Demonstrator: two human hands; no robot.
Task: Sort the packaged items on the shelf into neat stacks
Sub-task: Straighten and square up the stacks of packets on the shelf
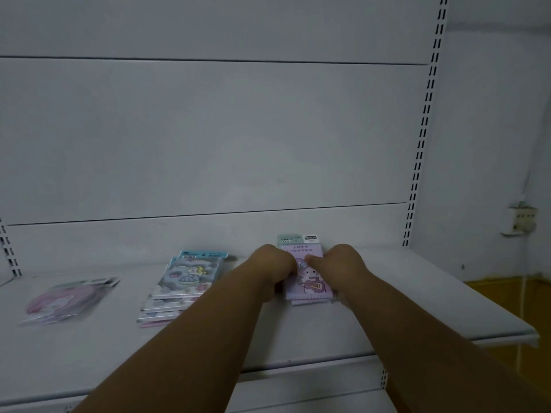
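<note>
Packets lie in three groups on a white shelf [372, 320] backed by pale panels. Toward the shelf's rear edge, right of centre, sits a lilac stack [311, 286] of flat packaged items whose top packet shows a cartoon animal with a guitar; a grey-green header card pokes out behind it, near the back panel. Both hands close on this stack from either side: the left hand [275, 271] curls its fingers against the stack's left edge, and the right hand [343, 268] grips the right edge with its thumb lying across the top packet. Both forearms reach in from the shelf's front edge. Left of the hands, about mid-shelf, a grey-blue stack [182, 286] of packets stands fanned and uneven, the lower ones slipping out toward the front edge, well short of tidy. Farther left, near the shelf's left end, a pink packet pile [64, 302] lies loosely, blurred, so its details are hard to read. Slotted uprights [423, 129] run up the right side of the back panel. Beyond the shelf's right end, a wall socket [521, 220] hangs on the wall, above a yellow floor [512, 296].
</note>
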